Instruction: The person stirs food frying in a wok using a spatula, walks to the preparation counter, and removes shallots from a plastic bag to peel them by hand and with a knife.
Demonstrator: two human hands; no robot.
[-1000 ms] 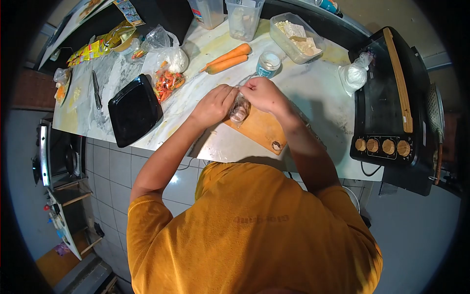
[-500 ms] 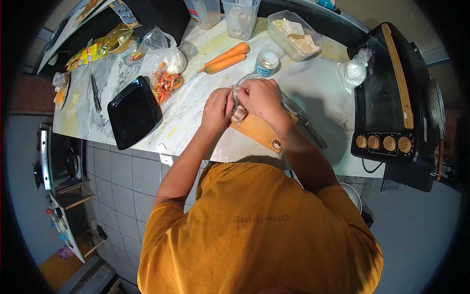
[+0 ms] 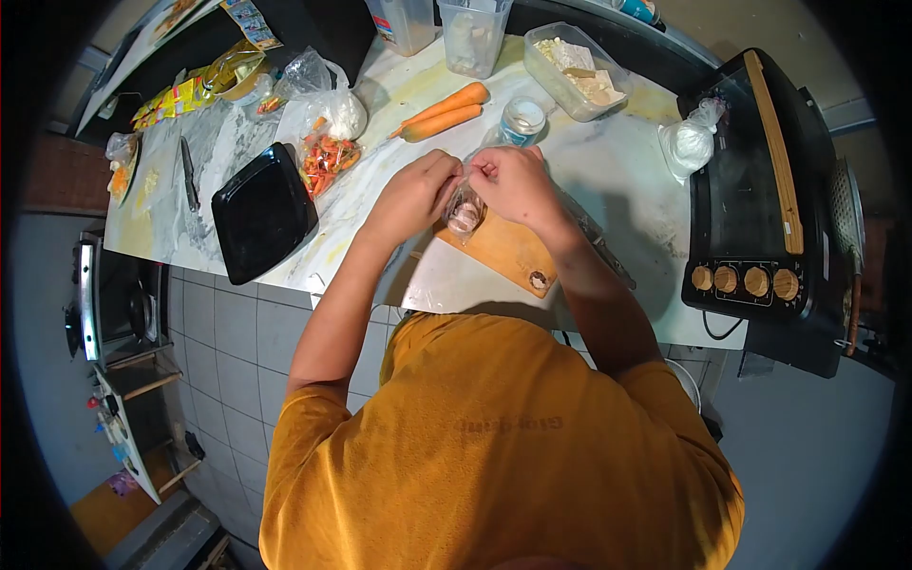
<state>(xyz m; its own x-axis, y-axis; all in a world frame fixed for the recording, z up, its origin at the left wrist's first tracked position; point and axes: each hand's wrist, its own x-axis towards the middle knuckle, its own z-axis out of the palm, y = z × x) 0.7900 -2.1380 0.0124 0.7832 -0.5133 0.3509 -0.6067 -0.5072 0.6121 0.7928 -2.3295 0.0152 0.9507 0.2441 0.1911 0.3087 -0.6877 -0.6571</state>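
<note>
A small clear plastic bag (image 3: pixel 465 218) with pale pinkish-brown pieces in it, possibly garlic or shallots, hangs between my hands over the wooden cutting board (image 3: pixel 508 255). My left hand (image 3: pixel 416 197) pinches the upper left of the bag. On the other side my right hand (image 3: pixel 514 184) has its fingers closed on the bag's top edge. Partly behind my right forearm lies a knife (image 3: pixel 619 270). Just beyond my right hand stands a glass jar (image 3: pixel 522 121) with a blue label.
Two carrots (image 3: pixel 443 116) lie farther back. To the left are a black tray (image 3: pixel 261 215), a bag of chillies (image 3: pixel 328 160) and another knife (image 3: pixel 188 176). A plastic container (image 3: pixel 578 76) stands behind; a toaster oven (image 3: pixel 760 209) and tied white bag (image 3: pixel 689 142) occupy the right.
My hands have drawn slightly apart at the bag's top, the left one moving left and up. More of the bag shows between them.
</note>
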